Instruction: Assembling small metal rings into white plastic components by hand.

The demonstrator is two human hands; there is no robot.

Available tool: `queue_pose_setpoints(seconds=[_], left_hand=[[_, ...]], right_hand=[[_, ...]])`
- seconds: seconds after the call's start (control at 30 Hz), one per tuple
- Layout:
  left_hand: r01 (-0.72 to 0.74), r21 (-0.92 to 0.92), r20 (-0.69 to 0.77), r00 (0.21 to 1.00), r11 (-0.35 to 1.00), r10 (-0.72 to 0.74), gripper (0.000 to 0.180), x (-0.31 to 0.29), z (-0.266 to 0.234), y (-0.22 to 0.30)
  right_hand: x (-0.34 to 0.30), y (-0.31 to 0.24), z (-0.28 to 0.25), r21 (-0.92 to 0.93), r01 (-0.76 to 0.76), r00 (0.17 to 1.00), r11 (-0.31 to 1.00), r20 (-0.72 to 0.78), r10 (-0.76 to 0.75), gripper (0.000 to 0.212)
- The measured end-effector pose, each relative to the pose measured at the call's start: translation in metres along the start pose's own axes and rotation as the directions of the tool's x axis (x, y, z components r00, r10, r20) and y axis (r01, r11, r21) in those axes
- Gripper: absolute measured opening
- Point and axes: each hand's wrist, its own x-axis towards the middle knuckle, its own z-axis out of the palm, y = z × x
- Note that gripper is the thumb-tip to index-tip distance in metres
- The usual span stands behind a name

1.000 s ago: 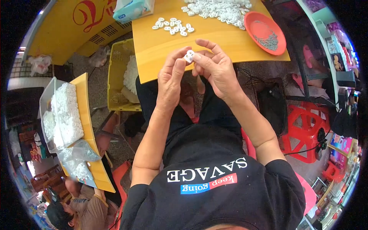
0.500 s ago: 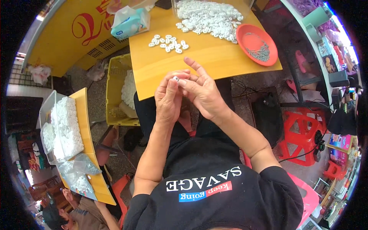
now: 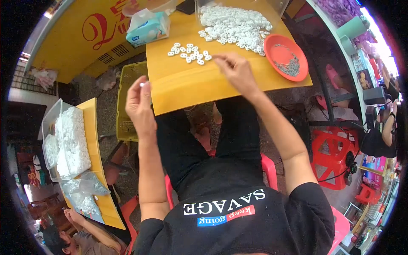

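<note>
My left hand point(image 3: 141, 108) is raised left of the table's edge, above the yellow crate point(image 3: 127, 102). Between its thumb and fingers it pinches a small white plastic piece point(image 3: 143, 84). Over the tabletop, my right hand point(image 3: 239, 76) reaches forward with fingers drawn together. Its fingertips are beside the right end of a small group of white oval two-holed pieces point(image 3: 189, 54); what they hold, if anything, cannot be made out. A large heap of similar white pieces point(image 3: 233, 23) spills from a clear bin, with a red dish point(image 3: 279, 53) of thin metal parts to its right.
A tissue pack point(image 3: 148, 30) lies at the yellow table's point(image 3: 182, 91) far left corner. On a side table at left stand a clear tub point(image 3: 61, 140) of white pieces and plastic bags point(image 3: 87, 189); a co-worker sits there. Red stools point(image 3: 331, 157) are at right.
My hands have parted from where they met around a small piece. The left moved left with a white piece; the right went forward to the small group on the table.
</note>
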Motion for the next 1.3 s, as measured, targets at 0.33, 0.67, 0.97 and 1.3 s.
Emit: queue_pose_setpoints(seconds=[0.33,0.67,0.97,1.3], left_hand=[[-0.099,0.254,-0.086,0.988,0.962,0.124,0.034,0.001,-0.022,-0.026],[-0.354,0.348,0.193,0.933,0.868,0.304,0.025,-0.028,0.043,-0.022],[-0.354,0.28,0.284,0.918,0.892,0.275,0.026,-0.042,0.073,-0.027],[-0.34,0.267,0.305,0.917,0.902,0.256,0.022,-0.046,0.078,-0.028]], right_hand=[[0.08,0.062,-0.023,-0.815,0.285,0.928,0.504,0.104,-0.358,0.012],[0.051,0.049,-0.021,-0.723,0.371,0.915,0.583,0.176,-0.364,0.022],[0.048,0.05,-0.03,-0.706,0.381,0.92,0.597,0.224,-0.322,0.015],[0.055,0.055,-0.028,-0.6,0.419,0.888,0.682,0.114,-0.445,0.008]])
